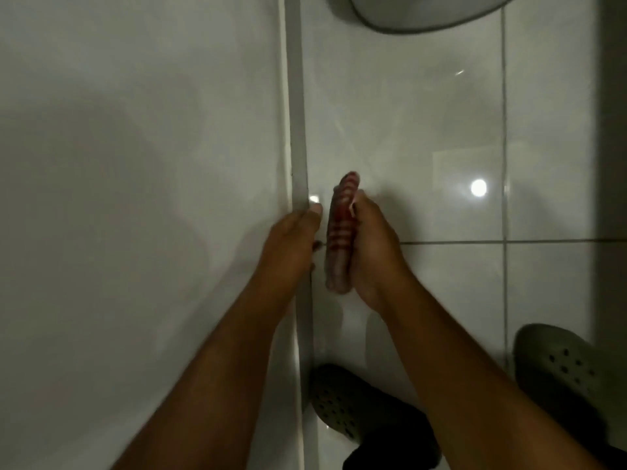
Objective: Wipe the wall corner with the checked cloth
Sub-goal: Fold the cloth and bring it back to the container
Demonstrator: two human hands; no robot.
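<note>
While the head view looks steeply down, a white wall (135, 164) fills the left half and meets a glossy tiled floor (424, 130) along a grey strip (297, 113) that runs from the top edge to the bottom edge. The right hand (369, 245) is closed around the cloth (341, 232), a folded, red-and-white checked bundle held edge-on just right of the strip, above the floor tiles and a grout line. The cloth is blurred, and whether it touches the strip cannot be told. The left hand (291, 242) lies flat with fingers extended across the strip at the wall's foot, holding nothing, just beside the cloth. Two dark perforated clogs (339, 408) stand near the bottom edge, one by the strip, the other toward the bottom right corner. A pale rounded fixture (424, 11) shows at the top edge.
</note>
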